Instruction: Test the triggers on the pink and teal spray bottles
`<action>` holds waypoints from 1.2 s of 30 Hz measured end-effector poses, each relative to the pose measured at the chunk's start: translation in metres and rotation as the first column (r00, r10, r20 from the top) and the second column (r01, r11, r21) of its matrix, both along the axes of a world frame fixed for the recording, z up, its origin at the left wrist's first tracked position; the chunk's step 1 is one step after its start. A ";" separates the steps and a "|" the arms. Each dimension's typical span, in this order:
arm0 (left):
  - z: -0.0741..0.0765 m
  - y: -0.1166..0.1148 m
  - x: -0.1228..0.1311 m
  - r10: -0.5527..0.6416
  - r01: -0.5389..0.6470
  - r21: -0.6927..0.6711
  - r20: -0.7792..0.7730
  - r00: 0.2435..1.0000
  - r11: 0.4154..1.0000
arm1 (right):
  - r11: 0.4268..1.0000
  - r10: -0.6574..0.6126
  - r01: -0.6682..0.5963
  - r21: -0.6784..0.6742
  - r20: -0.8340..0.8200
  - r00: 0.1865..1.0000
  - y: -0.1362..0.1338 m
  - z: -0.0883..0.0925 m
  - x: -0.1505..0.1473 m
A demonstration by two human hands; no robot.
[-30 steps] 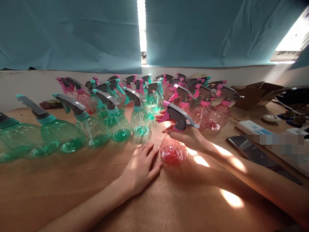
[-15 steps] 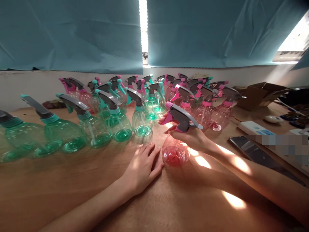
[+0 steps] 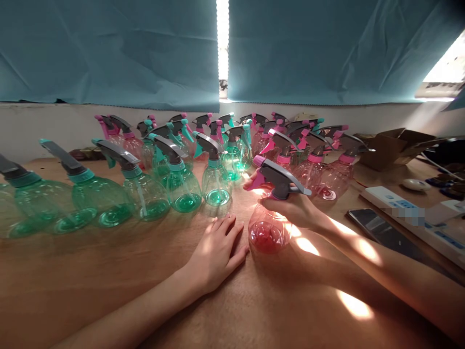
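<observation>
My right hand [image 3: 290, 209] is wrapped round the neck of a clear pink spray bottle [image 3: 268, 236] with a grey and pink trigger head. The bottle stands at the middle of the wooden table [image 3: 174, 300], and part of its neck is hidden by my fingers. Flat on the table to its left lies my left hand [image 3: 220, 252], fingers spread, holding nothing. The thumb points toward the bottle's base. Beyond my left hand stands a green spray bottle [image 3: 217, 186] with a grey and teal head. Another green spray bottle [image 3: 184, 191] is beside it.
A row of green spray bottles [image 3: 98, 203] runs to the left. Several pink spray bottles [image 3: 329, 179] stand behind and right of my right hand. At the right lie a phone [image 3: 378, 228], a white power strip [image 3: 392, 201], a mouse [image 3: 416, 184] and an open cardboard box [image 3: 392, 150].
The whole view has shifted slightly, so things appear a little further right. My right hand keeps its grip on the pink spray bottle, and my left hand stays flat on the table.
</observation>
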State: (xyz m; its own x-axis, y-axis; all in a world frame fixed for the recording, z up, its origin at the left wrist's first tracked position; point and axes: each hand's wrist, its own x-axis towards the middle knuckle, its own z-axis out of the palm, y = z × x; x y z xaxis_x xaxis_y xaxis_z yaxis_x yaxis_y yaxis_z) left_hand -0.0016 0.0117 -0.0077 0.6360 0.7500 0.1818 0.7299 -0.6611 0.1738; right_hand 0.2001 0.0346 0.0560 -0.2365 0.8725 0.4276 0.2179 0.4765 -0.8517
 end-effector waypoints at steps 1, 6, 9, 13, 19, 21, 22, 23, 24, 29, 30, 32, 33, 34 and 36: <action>0.000 0.000 0.000 -0.002 0.002 0.002 0.003 1.000 1.000 | 1.000 0.018 -0.018 0.013 0.009 1.000 0.000 0.000 0.000; 0.001 -0.001 0.000 -0.004 0.003 0.008 0.017 1.000 1.000 | 0.993 0.094 -0.093 0.073 -0.005 0.996 0.003 -0.005 0.000; 0.002 -0.001 0.001 0.008 -0.008 -0.007 -0.018 1.000 1.000 | 0.994 0.077 -0.075 0.074 -0.023 0.997 0.002 -0.007 0.000; 0.002 0.000 0.001 0.012 -0.012 -0.013 -0.012 1.000 1.000 | 0.998 0.060 -0.059 0.031 -0.037 0.997 -0.003 -0.003 -0.001; 0.002 0.000 0.000 0.000 0.000 -0.006 0.018 1.000 1.000 | 0.999 -0.048 0.048 0.001 0.055 0.997 -0.015 0.002 0.009; 0.002 -0.001 -0.001 -0.006 0.006 0.010 0.021 1.000 1.000 | 0.997 -0.056 0.051 0.050 0.116 0.992 -0.021 0.000 0.014; 0.002 -0.001 -0.001 -0.008 0.008 0.016 0.017 1.000 1.000 | 0.996 -0.074 0.064 0.068 0.156 0.985 -0.024 -0.001 0.016; 0.001 0.000 -0.001 -0.008 0.008 0.022 0.012 1.000 1.000 | 0.992 -0.110 0.095 0.082 0.196 0.974 -0.028 -0.003 0.018; 0.001 0.000 -0.001 -0.007 0.006 0.027 0.007 1.000 1.000 | 0.986 -0.156 0.136 0.097 0.237 0.959 -0.032 -0.005 0.019; 0.000 0.000 -0.001 -0.005 0.005 0.048 0.008 1.000 0.999 | 0.927 -0.360 0.277 0.254 0.388 0.849 -0.047 -0.012 0.021; 0.000 -0.001 -0.001 -0.003 0.003 0.047 0.009 1.000 0.999 | 0.920 -0.378 0.288 0.265 0.408 0.831 -0.047 -0.013 0.020; 0.000 -0.001 -0.001 0.000 0.000 0.045 0.006 1.000 0.999 | 0.910 -0.408 0.316 0.269 0.438 0.801 -0.042 -0.012 0.020; -0.001 -0.001 -0.001 0.000 0.000 0.046 0.003 1.000 0.999 | 0.905 -0.420 0.329 0.270 0.450 0.788 -0.037 -0.011 0.020; -0.001 -0.001 -0.001 -0.001 0.001 0.048 0.000 1.000 0.999 | 0.901 -0.429 0.336 0.272 0.458 0.779 -0.031 -0.011 0.019; -0.001 0.000 -0.001 -0.003 0.003 0.050 -0.003 1.000 0.999 | 0.894 -0.446 0.351 0.280 0.458 0.769 -0.017 -0.010 0.017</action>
State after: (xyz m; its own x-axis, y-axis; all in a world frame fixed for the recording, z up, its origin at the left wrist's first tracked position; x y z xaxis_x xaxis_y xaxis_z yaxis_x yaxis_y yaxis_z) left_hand -0.0027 0.0115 -0.0082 0.6388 0.7379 0.2176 0.7283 -0.6712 0.1380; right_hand 0.2174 0.0173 0.0464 -0.1040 0.8617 0.4966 0.7899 0.3749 -0.4853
